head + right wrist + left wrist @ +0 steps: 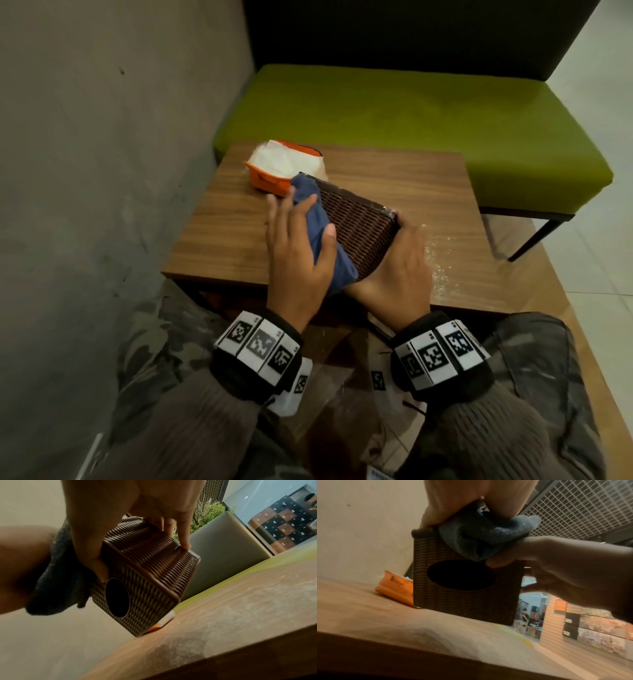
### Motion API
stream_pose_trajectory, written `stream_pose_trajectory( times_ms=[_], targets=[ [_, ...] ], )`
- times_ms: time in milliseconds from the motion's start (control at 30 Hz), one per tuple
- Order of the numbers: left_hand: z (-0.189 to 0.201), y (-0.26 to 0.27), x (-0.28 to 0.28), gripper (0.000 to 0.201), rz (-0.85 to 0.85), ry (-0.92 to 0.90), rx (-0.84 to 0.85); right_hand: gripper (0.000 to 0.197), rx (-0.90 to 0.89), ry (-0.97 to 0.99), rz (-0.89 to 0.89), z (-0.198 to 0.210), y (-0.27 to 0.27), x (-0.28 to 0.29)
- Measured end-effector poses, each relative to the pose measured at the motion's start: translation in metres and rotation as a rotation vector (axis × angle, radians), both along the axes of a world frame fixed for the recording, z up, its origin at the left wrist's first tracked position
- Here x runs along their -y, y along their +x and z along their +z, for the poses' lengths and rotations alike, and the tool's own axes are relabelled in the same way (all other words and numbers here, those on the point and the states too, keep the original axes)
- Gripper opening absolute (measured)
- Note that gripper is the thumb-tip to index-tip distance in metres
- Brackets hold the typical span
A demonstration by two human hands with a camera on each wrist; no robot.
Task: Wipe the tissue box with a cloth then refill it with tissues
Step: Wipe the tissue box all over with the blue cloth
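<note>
A brown woven tissue box [363, 226] stands tipped on the wooden table [421, 185], its dark oval opening [460, 574] facing me. My left hand [298, 250] grips a blue cloth [305, 188] and presses it on the box's upper left side; in the left wrist view the cloth [481, 536] bunches over the top edge. My right hand [400, 267] holds the box's right side, fingers [183, 539] over the far edge and thumb [101, 569] beside the opening. An orange pack of white tissues [284, 164] lies just behind the box.
A green bench seat [428, 116] with a dark backrest sits behind the table. A grey wall [102, 137] runs along the left. The table's right part [442, 253] shows pale dusty marks. My knees are under the near edge.
</note>
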State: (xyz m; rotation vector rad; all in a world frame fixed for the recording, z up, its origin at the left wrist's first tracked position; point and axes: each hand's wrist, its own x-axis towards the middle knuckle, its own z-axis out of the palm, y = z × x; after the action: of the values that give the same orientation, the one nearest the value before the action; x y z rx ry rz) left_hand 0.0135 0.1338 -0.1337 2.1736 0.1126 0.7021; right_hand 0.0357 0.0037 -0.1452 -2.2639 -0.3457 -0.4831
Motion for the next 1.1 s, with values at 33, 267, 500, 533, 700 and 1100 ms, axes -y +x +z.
stream_pose_trajectory(
  times_ms=[33,267,500,533,700,1100],
  targets=[
    [0.002,-0.006,0.006,0.045,-0.054,0.016,0.020,0.103,0.005,-0.008,-0.005,0.000,0.001,0.000],
    [0.008,-0.005,-0.017,0.046,-0.253,0.287,0.130,0.105,-0.018,-0.022,0.054,-0.004,-0.001,0.003],
    [0.007,-0.025,-0.009,0.040,-0.434,0.370,0.165,0.088,-0.009,0.016,0.083,-0.004,-0.001,0.001],
    [0.007,-0.022,-0.015,0.039,-0.425,0.383,0.160,0.090,0.002,0.006,0.082,-0.005,-0.003,0.001],
    [0.017,-0.010,-0.013,0.039,-0.141,0.231,0.143,0.094,0.040,-0.010,0.075,-0.002,-0.005,-0.003],
    [0.028,-0.017,0.012,0.042,-0.284,0.324,0.201,0.073,0.113,0.022,0.126,-0.006,-0.003,0.000]
  ],
)
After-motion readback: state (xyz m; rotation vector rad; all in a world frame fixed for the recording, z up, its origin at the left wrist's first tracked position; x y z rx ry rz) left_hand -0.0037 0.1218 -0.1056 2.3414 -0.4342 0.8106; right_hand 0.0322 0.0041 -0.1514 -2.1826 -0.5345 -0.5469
